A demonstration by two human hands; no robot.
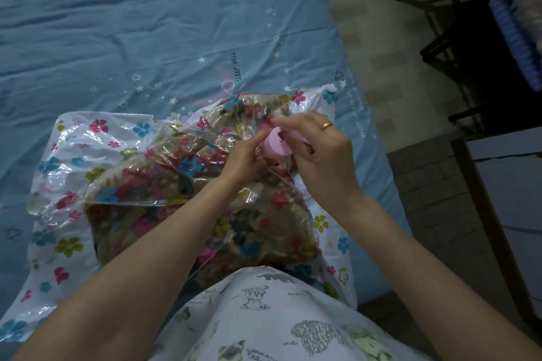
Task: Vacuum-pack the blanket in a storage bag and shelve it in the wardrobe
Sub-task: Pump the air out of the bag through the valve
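Both hands, left hand (245, 155) and right hand (318, 152), pinch the pink valve (275, 146) on the bag (70, 155); I think sucking the air out comes next.

Bare forearms, no sleeves in view; the right hand (319, 152) wears 1 gold ring (327, 125); white top (264, 319) printed with grey sketched animals and pale green patches

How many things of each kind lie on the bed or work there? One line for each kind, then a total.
Storage bag: 1
Blanket inside it: 1
Pink valve cap: 1
Hands: 2, left hand, right hand
Total: 5
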